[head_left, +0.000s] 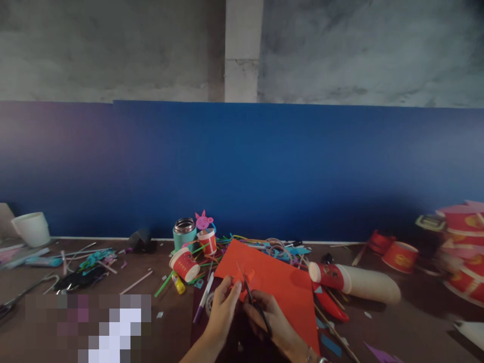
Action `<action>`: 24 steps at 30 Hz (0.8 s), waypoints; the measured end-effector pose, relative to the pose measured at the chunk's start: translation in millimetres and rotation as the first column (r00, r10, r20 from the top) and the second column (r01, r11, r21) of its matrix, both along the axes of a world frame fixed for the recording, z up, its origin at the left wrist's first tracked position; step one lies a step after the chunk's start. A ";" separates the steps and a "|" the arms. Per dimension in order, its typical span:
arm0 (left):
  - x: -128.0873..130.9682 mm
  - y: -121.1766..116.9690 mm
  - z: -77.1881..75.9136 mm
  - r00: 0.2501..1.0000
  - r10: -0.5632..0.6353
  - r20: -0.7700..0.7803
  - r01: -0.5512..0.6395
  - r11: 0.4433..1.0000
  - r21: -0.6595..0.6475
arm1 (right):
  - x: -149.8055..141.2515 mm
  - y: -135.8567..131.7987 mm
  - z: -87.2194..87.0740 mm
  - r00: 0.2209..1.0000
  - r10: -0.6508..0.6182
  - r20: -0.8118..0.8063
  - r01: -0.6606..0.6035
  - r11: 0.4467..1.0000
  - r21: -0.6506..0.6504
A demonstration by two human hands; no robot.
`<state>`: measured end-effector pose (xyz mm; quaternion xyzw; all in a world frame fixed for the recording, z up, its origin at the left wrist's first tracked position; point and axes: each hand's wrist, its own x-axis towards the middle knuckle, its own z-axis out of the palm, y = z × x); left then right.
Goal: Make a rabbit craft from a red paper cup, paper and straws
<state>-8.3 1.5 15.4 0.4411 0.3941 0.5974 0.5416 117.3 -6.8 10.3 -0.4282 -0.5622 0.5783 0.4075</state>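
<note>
My left hand (222, 310) pinches a small orange-red paper piece (240, 291) between thumb and fingers. In my right hand (273, 313) are black-handled scissors (260, 312), their blades pointing away from me and meeting the paper piece. Behind and beneath my hands lies a large orange-red paper sheet (289, 290). The piece's outline blends with the sheet, so its shape is hard to make out. Left of my left hand are a white marker with a purple end (204, 297) and a tape roll (210, 304), partly hidden by that hand.
A teal flask (184, 233), a tipped red paper cup (184, 264) and a cup with a pink animal figure (204, 221) stand behind left. Joined cups form a long tube (363, 283) at right. Straws and scraps litter the table; a blue partition (242, 171) rises behind.
</note>
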 end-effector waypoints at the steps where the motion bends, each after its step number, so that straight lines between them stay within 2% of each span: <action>1: -0.2 0.3 -0.8 1.000 0.001 -0.002 -0.001 1.000 0.008 | -0.1 0.0 0.2 1.000 -0.001 0.007 0.001 1.000 0.003; 6: -0.8 2.5 -3.8 0.999 0.028 -0.039 -0.027 0.999 0.034 | -0.1 1.1 -1.5 0.999 -0.009 0.037 0.008 1.000 0.017; 14: -1.5 -0.6 4.8 0.996 0.073 -0.046 -0.072 0.997 0.035 | 0.4 1.4 -4.8 1.000 0.015 0.018 -0.015 1.000 0.025; 20: -1.3 -0.6 3.3 0.994 0.102 -0.033 -0.101 0.994 0.041 | -0.1 0.4 -1.8 1.000 0.016 0.020 -0.016 1.000 0.019; 24: -1.0 0.0 1.9 0.998 0.041 -0.052 -0.036 0.996 0.087 | 0.3 0.0 -2.9 1.000 0.024 0.008 -0.024 1.000 0.017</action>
